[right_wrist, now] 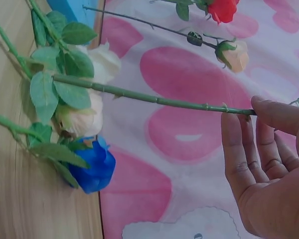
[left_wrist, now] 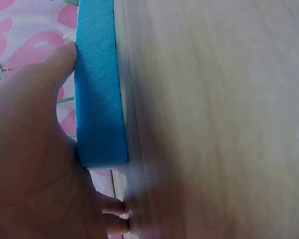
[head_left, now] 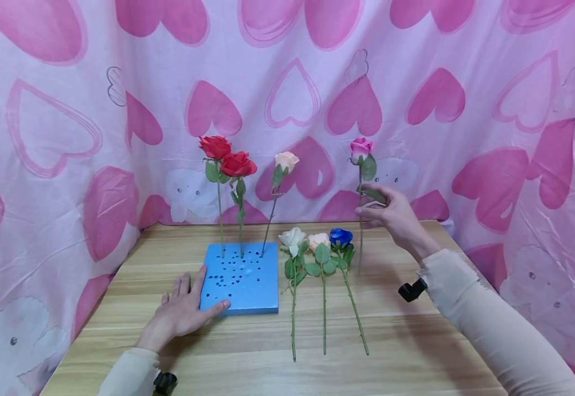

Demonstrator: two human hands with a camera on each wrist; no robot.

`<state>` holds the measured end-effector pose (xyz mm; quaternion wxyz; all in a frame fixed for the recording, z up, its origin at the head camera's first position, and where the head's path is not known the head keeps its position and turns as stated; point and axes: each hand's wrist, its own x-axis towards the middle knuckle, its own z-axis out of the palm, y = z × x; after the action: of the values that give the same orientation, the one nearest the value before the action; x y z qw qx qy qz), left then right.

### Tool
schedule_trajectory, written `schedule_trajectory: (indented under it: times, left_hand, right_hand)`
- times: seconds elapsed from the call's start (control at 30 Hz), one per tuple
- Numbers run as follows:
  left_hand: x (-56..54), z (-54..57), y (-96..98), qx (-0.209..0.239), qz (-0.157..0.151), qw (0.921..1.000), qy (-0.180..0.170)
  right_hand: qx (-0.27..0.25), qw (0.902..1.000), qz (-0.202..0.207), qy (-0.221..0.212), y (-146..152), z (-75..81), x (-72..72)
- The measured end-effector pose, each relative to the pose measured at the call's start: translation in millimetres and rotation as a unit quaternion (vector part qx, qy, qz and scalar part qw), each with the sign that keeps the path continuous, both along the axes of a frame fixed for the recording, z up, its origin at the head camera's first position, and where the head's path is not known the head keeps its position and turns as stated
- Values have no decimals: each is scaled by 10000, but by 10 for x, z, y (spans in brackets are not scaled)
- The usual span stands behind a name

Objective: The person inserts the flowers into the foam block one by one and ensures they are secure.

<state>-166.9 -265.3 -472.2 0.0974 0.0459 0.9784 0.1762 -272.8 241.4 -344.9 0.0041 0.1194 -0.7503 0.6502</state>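
Note:
My right hand pinches the stem of a pink rose between thumb and fingertips, holding it upright at the right of the table. In the right wrist view its green stem runs from the fingers across the lying flowers. A blue foam block full of small holes lies at centre left. My left hand rests at its left front corner, thumb on top and fingers spread along the side. Two red roses and a pale peach rose stand in the block's back holes, the peach one leaning right.
Between block and right hand, a white rose, a peach rose and a blue rose lie side by side, stems toward the front. A pink heart-patterned curtain hangs behind the wooden table.

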Motion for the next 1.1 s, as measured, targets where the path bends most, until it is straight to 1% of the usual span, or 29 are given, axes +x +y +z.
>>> schedule_trajectory:
  times: [0.13, 0.37, 0.53, 0.6, 0.8, 1.1]
  left_hand:
    - [3, 5, 1, 5, -6, 10000, 2]
    - [13, 10, 8, 28, 6, 10000, -46]
    - [10, 14, 9, 34, 9, 10000, -52]
    - [6, 15, 9, 38, 7, 10000, -43]
    - [1, 26, 3, 49, 9, 10000, -46]
    - [11, 40, 14, 32, -4, 10000, -71]
  right_hand:
    - [-52, 9999, 49, -78, -55, -8, -16]
    - [-369, 9987, 158, -313, -151, -56, -41]
    - [-242, 9989, 222, -346, -248, -42, -47]
    - [-194, 9988, 266, -355, -304, -24, -53]
    - [-310, 9979, 437, -373, -536, 8, -78]
    - [-444, 9953, 805, -315, -872, 26, -113]
